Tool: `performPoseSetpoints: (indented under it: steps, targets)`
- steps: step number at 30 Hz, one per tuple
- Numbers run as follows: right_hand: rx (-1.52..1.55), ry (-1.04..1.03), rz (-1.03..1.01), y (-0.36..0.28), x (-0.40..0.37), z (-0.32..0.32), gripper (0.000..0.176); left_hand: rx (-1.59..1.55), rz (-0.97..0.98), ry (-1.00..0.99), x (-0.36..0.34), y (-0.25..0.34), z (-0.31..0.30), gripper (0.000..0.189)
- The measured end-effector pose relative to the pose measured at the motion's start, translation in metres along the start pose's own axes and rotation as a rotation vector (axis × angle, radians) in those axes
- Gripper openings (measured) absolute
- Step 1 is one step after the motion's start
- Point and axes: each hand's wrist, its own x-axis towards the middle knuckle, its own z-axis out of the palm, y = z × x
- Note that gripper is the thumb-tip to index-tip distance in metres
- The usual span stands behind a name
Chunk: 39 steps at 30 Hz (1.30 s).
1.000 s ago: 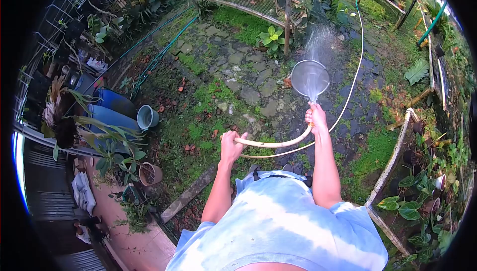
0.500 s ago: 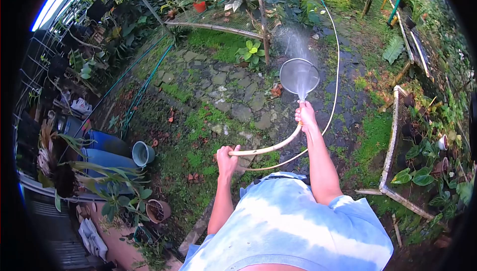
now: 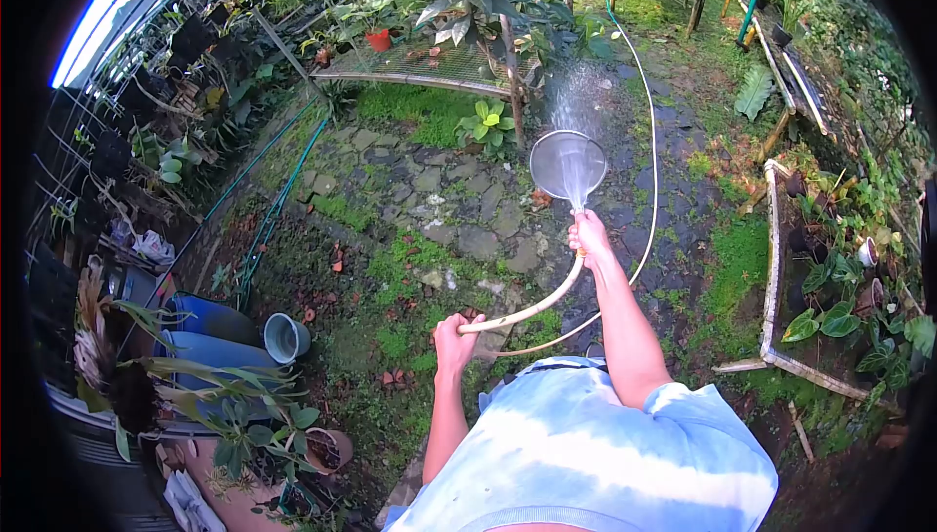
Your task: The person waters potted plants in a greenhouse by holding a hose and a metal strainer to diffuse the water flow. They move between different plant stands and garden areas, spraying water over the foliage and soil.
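My right hand (image 3: 588,235) is closed around the front end of a pale cream garden hose (image 3: 535,307), held out ahead of me. A round mesh strainer (image 3: 553,165) sticks out just beyond this fist; its handle is hidden, seemingly in the same grip. Water (image 3: 583,93) jets from the fist into the mesh and breaks into a fine spray on the far side. Lower and to the left, my left hand (image 3: 455,342) wraps around the hose farther back. Between the two hands the hose bends in a shallow curve.
Mossy stone paving (image 3: 478,244) lies underfoot. A wire-mesh bench (image 3: 420,81) with plants stands ahead. Blue barrels (image 3: 210,322), a grey-blue bucket (image 3: 286,338) and potted plants are on the left. A pale bed frame (image 3: 770,288) edges the right. The hose trails forward along the paving.
My view has shifted a little, so the scene sits lower. The strainer and right hand appear slightly farther left. Both hands keep their grip and water keeps flowing.
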Motion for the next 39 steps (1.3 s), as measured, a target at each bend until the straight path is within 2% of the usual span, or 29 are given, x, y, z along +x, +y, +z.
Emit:
performPoseSetpoints:
  steps: [6,13,18,25,29,34,37,39]
  targets:
    - [-0.109,-0.093,0.095,0.005,-0.01,0.025,0.02,-0.006,-0.068,-0.053,-0.003,-0.016,-0.012,0.052]
    - [-0.044,0.02,-0.023,0.012,-0.016,0.055,0.016,-0.043,-0.102,0.033,-0.01,-0.04,-0.019,0.052]
    - [-0.06,-0.054,-0.013,0.005,-0.028,0.061,0.014,-0.068,-0.171,-0.018,-0.015,-0.043,-0.016,0.052]
    - [-0.153,-0.135,0.003,0.009,-0.025,0.062,0.016,-0.06,-0.12,0.002,-0.017,-0.046,-0.012,0.052]
    - [-0.018,0.056,-0.057,0.022,-0.014,0.045,0.016,-0.073,-0.132,-0.002,-0.014,-0.053,-0.006,0.052]
    - [0.031,0.101,0.063,0.028,-0.005,0.001,0.015,-0.019,0.023,0.005,-0.006,-0.042,0.007,0.052]
    - [0.044,0.168,0.029,0.024,0.0,-0.022,0.015,0.01,-0.07,-0.115,-0.002,-0.027,0.013,0.046]
    - [0.076,0.253,-0.009,0.016,0.001,-0.036,0.015,0.001,-0.004,-0.168,0.002,-0.026,0.018,0.044]
